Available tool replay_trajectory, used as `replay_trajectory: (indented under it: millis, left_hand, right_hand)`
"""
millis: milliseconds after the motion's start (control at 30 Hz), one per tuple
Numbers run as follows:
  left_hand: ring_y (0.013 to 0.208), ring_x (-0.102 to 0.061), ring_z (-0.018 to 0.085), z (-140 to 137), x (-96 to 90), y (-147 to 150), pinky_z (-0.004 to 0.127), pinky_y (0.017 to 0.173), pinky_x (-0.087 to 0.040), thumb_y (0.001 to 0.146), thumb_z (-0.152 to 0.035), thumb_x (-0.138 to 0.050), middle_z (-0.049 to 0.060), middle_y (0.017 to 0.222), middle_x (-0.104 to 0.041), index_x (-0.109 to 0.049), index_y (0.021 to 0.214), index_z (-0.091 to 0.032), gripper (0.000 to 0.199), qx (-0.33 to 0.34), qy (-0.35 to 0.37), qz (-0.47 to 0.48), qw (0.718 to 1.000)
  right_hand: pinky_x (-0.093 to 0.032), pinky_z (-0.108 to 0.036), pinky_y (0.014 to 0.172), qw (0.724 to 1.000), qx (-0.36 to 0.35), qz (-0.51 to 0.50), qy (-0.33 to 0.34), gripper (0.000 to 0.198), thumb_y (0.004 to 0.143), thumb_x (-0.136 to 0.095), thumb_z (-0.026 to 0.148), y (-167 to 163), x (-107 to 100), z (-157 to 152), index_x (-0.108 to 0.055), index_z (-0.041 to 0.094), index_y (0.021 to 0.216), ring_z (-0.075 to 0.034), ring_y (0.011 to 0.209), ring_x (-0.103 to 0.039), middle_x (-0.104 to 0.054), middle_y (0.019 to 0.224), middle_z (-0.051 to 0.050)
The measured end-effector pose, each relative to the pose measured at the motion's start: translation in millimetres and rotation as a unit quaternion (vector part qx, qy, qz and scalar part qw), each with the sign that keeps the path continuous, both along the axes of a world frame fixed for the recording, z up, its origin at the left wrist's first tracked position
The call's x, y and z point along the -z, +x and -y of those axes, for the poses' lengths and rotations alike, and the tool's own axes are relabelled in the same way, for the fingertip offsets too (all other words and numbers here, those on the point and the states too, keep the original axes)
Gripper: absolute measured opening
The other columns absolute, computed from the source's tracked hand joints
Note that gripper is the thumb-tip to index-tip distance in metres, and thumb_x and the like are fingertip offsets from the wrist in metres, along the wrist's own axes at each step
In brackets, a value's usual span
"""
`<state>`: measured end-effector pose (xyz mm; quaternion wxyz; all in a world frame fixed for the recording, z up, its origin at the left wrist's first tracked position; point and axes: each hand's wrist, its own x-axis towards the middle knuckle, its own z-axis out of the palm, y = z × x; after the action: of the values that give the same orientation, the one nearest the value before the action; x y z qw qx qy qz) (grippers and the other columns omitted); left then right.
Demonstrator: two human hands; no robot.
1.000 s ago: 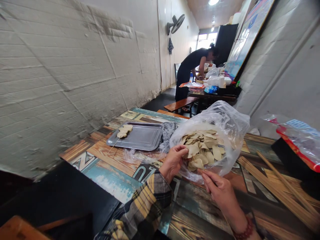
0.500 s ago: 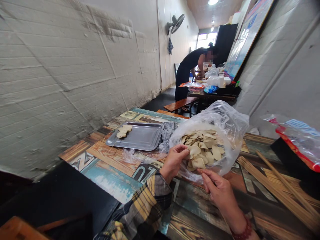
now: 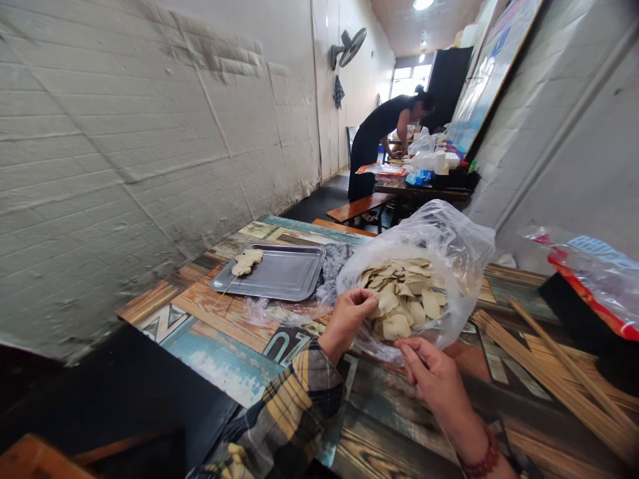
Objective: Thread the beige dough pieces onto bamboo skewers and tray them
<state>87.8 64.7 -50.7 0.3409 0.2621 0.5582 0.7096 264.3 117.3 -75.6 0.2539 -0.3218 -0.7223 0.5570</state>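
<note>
Between the thumb and fingers of my left hand (image 3: 348, 318) is the edge of a pale, flat food slice (image 3: 386, 303), over the mouth of a clear plastic bag (image 3: 462, 266). Many similar slices (image 3: 404, 274) lie heaped in that bag; their exact kind I cannot make out. My right hand (image 3: 435, 374) is closed in a pinch on a thin wooden skewer (image 3: 450, 444), with its upper end close to the slices at the front of the bag. On the metal tray (image 3: 292, 274) to the left rests a skewer with several slices (image 3: 247, 261) threaded on it.
Bundled wooden skewers (image 3: 544, 372) lie at the right of the patterned table (image 3: 214, 359). Beside them stands a black container (image 3: 572, 319) with red-edged clear packaging. Crumpled plastic (image 3: 335, 266) sits by the tray. Farther back, a person (image 3: 382, 136) bends over another table.
Both hands keep nearly the same place and grip. The view has shifted very slightly, and the person at the back has moved their head a little.
</note>
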Motion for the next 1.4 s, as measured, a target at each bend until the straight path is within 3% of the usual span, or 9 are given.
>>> replay_trajectory:
  millis: [333,600,833,967,1133,1400]
  left_hand:
    - [0.057,-0.041,0.007,0,0.1,0,0.021,0.056,-0.029,0.063,-0.034,-0.075,-0.002,0.062,-0.053,-0.062,0.065,-0.012,0.026,0.008,-0.009,-0.023,1.000]
    - [0.056,-0.040,0.007,1,-0.6,2,0.021,0.055,-0.028,0.060,-0.036,-0.078,-0.002,0.061,-0.054,-0.063,0.063,-0.012,0.028,0.027,-0.010,-0.003,1.000]
    - [0.058,-0.043,0.007,0,-0.7,3,0.020,0.056,-0.030,0.060,-0.038,-0.080,-0.002,0.065,-0.055,-0.065,0.069,-0.012,0.031,0.062,0.002,0.038,0.997]
    - [0.068,-0.050,0.010,1,-3.5,4,0.021,0.061,-0.035,0.065,-0.043,-0.078,0.002,0.078,-0.061,-0.068,0.087,-0.013,0.038,0.065,0.012,0.078,0.995]
    - [0.067,-0.051,0.009,2,-3.3,8,0.020,0.062,-0.037,0.058,-0.041,-0.084,0.001,0.076,-0.060,-0.065,0.083,-0.013,0.042,0.133,0.017,0.099,0.986]
    - [0.067,-0.056,0.011,2,-1.1,6,0.022,0.064,-0.042,0.049,-0.039,-0.088,0.001,0.078,-0.063,-0.066,0.084,-0.014,0.049,0.133,0.011,0.133,0.982]
  right_hand:
    - [-0.027,-0.022,0.037,0.999,0.008,-0.014,-0.035,0.047,0.079,-0.056,0.061,-3,5,1,-0.068,0.016,0.087,-0.008,0.037,-0.037,-0.048,0.047,0.005]
    - [-0.018,-0.019,0.035,0.988,-0.012,-0.031,-0.152,0.047,0.078,-0.059,0.061,-5,5,1,-0.063,0.016,0.091,-0.005,0.034,-0.029,-0.043,0.046,0.009]
    - [-0.018,-0.018,0.036,0.977,-0.014,-0.066,-0.201,0.042,0.077,-0.062,0.057,-5,-4,4,-0.062,0.016,0.089,-0.005,0.037,-0.026,-0.042,0.048,0.009]
    - [-0.017,-0.018,0.035,0.975,-0.020,-0.080,-0.208,0.039,0.078,-0.063,0.054,-4,-7,5,-0.063,0.017,0.090,-0.006,0.039,-0.025,-0.041,0.050,0.009]
    - [-0.019,-0.019,0.035,0.977,-0.020,-0.075,-0.198,0.039,0.079,-0.060,0.055,-4,-6,4,-0.063,0.017,0.090,-0.006,0.039,-0.025,-0.040,0.050,0.008]
    - [-0.017,-0.018,0.035,0.971,-0.032,-0.081,-0.223,0.038,0.077,-0.063,0.055,-5,-11,6,-0.062,0.018,0.087,-0.006,0.041,-0.022,-0.038,0.049,0.009]
